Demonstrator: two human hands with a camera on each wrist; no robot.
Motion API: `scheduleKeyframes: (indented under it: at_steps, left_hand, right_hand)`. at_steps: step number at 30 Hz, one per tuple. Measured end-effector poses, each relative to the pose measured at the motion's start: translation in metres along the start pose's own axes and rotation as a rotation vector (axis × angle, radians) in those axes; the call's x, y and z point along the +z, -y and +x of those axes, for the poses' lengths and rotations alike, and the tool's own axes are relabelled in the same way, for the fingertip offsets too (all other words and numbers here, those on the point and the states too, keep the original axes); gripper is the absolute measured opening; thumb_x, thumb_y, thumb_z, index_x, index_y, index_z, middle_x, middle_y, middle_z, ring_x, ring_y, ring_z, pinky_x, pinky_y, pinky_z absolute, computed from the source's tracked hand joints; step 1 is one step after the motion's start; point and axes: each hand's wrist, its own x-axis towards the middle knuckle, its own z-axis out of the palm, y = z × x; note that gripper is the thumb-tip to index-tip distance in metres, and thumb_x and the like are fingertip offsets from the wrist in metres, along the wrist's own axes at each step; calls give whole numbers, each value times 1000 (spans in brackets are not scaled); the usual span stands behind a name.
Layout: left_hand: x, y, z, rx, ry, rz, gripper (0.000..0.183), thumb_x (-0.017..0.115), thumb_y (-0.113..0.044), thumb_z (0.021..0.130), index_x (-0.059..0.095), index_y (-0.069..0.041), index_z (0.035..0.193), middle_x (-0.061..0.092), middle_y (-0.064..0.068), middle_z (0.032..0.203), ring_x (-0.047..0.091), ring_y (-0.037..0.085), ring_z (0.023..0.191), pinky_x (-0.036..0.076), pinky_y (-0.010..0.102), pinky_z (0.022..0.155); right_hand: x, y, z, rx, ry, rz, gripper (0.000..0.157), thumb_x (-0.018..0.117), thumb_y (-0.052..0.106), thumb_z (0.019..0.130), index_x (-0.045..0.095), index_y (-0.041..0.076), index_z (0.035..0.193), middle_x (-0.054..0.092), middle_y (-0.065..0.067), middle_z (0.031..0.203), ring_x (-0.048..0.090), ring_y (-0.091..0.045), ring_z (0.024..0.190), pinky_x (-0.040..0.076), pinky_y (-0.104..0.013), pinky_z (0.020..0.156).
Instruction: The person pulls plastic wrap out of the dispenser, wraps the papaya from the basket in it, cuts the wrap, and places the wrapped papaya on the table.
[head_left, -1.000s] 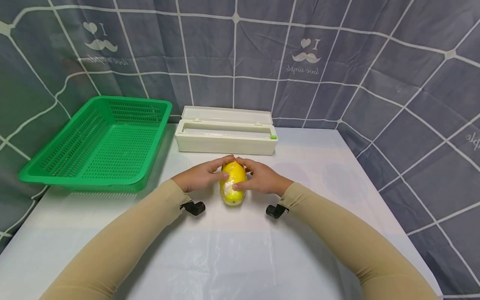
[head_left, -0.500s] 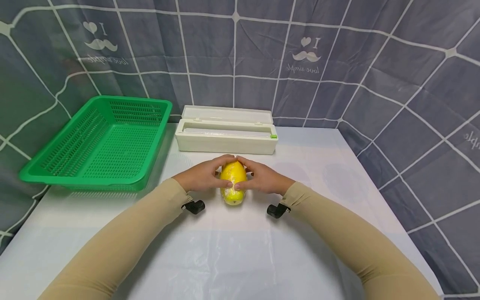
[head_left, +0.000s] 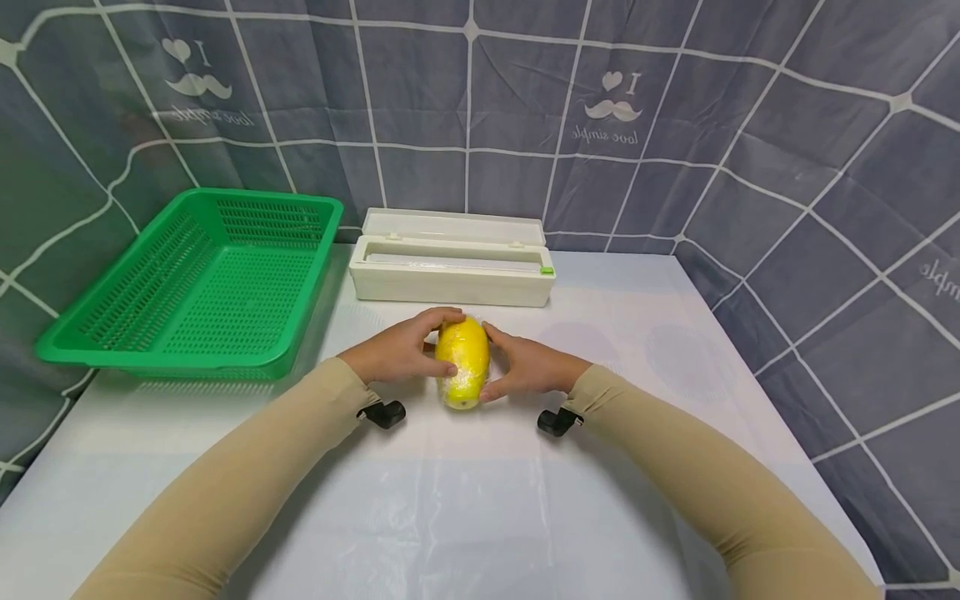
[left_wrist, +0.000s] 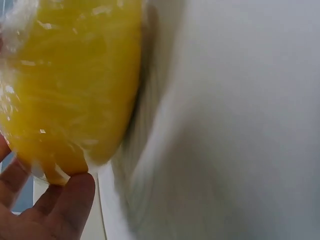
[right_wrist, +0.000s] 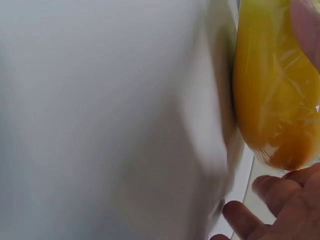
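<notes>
An oblong yellow melon (head_left: 463, 362) wrapped in clear cling film lies on the white table in the head view. My left hand (head_left: 405, 346) holds it from the left, fingers over its far end and thumb on its near upper side. In the left wrist view, those fingertips (left_wrist: 75, 200) touch the film at the melon's end. My right hand (head_left: 532, 364) is spread along the melon's right side, thumb at its edge. In the right wrist view, the right fingers (right_wrist: 275, 195) look slightly apart from the melon's far end; its thumb overlaps the melon.
Behind the hands stands a white cling film dispenser (head_left: 450, 287) with its lid raised and a green slider at its right end. A green plastic basket (head_left: 217, 362) is on the left. Grey tile-patterned sheeting (head_left: 420, 92) hangs behind and beside the table (head_left: 480, 517).
My right hand has drawn back a little to the right, its thumb coming off the melon's top. The melon has shifted slightly left with my left hand still holding it.
</notes>
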Motion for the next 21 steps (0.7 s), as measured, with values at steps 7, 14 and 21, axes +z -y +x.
scheduleKeyframes:
  at_steps: [7,14,21]
  left_hand:
    - [5,-1,2,-12,-25,-41,86,80,-10,87,32,-10,158,33,8,168,36,34,154,46,49,119]
    - [9,-1,2,-47,-10,-18,104,73,-12,86,12,-25,169,17,8,174,33,39,156,37,56,124]
    - [-1,-6,-7,-112,56,199,98,67,-17,87,14,-23,170,13,7,176,46,34,146,42,58,120]
  right_hand:
    - [1,4,-4,-61,-55,18,131,94,42,79,4,18,171,21,-10,176,20,-30,163,18,-54,132]
    - [-3,10,-9,-46,-92,-10,124,92,38,82,8,15,171,23,-10,175,24,-32,162,20,-56,132]
    - [2,14,-3,-62,-120,-28,117,88,39,85,12,18,171,21,-7,176,24,-31,162,23,-55,131]
